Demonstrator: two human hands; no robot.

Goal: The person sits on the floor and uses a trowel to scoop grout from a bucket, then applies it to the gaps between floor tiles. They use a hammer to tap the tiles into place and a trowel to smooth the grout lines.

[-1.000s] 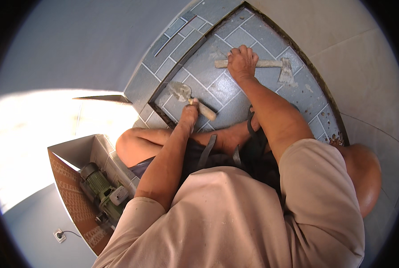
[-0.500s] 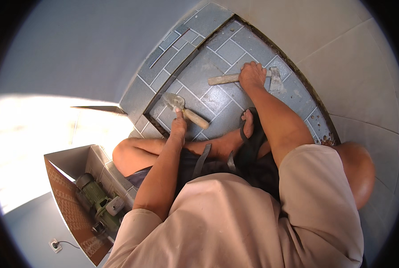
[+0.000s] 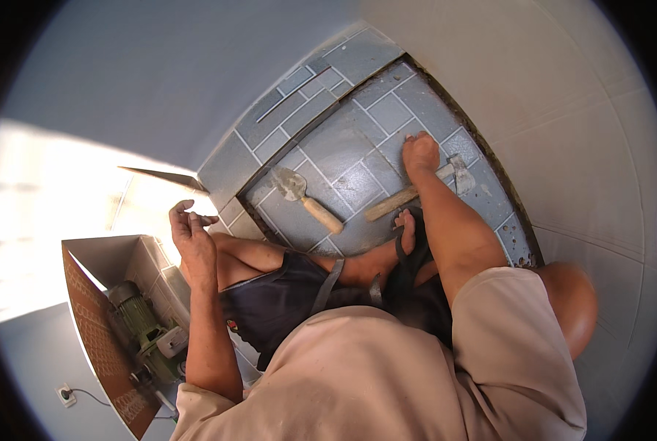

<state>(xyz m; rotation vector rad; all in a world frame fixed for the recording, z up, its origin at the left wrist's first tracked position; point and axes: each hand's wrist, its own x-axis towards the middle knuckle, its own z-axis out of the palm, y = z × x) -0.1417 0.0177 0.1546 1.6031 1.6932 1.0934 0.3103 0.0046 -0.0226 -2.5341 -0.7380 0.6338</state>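
My right hand [image 3: 421, 154] is low over the grey tiles, its fingers curled closed; whatever may be inside them is hidden. Beneath that wrist lies a hatchet [image 3: 391, 203] with a wooden handle and a worn metal head, not gripped. To its left a pointed trowel [image 3: 321, 214] rests on the tiles, its blade crusted with mortar. My left hand [image 3: 194, 239] is raised at the left above my bent knee, fingers loosely bent and apart, with nothing in it. The tiled floor [image 3: 328, 151] has pale joint lines.
A raised tiled ledge [image 3: 273, 121] borders the floor at the far left. Along the right runs a dark gap [image 3: 483, 140] below the beige wall. A green motor pump [image 3: 141, 320] sits behind a brown panel [image 3: 97, 323] at the lower left. My sandalled foot [image 3: 405, 231] is near the hatchet handle.
My left hand has left the trowel and moved left, upward off the floor. My right hand has let go of the hatchet, which now lies angled lower in the picture. The view has shifted slightly.
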